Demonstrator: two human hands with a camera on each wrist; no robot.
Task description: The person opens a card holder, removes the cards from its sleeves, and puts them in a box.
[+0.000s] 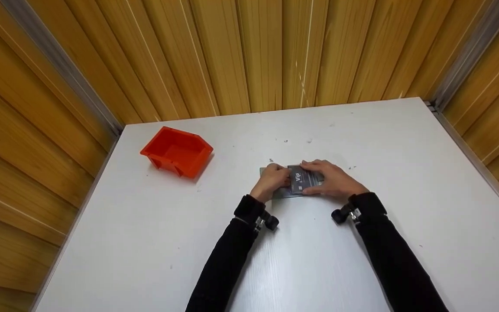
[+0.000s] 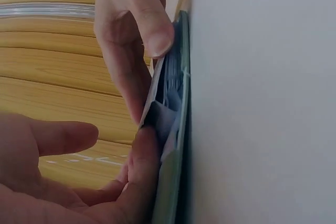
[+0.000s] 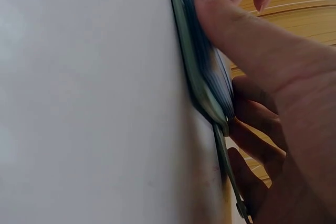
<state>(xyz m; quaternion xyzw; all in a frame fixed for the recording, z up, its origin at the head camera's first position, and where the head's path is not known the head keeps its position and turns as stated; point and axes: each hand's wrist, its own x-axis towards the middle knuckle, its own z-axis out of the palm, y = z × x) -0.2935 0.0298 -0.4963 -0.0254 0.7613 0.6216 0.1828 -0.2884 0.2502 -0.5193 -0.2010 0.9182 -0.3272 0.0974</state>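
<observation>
A green-covered card holder point(image 1: 286, 193) lies on the white table point(image 1: 319, 268), opened out flat, with a dark card marked "Vip" point(image 1: 298, 178) facing up on its right part. Stacked sleeve edges point(image 2: 172, 74) show along its near side in the left wrist view. My left hand point(image 1: 272, 178) has its fingers bent over the holder's left part and pinches the edge of a sleeve there. My right hand point(image 1: 334, 181) grips the right part, thumb along the near edge and fingers over the far edge. The strap point(image 3: 231, 174) hangs off the holder's end beside the right fingers.
An orange-red open bin point(image 1: 178, 151) stands at the back left of the table. Wood-patterned walls point(image 1: 258, 56) enclose the back and both sides. Small dark marks point(image 1: 286, 141) dot the tabletop behind the hands.
</observation>
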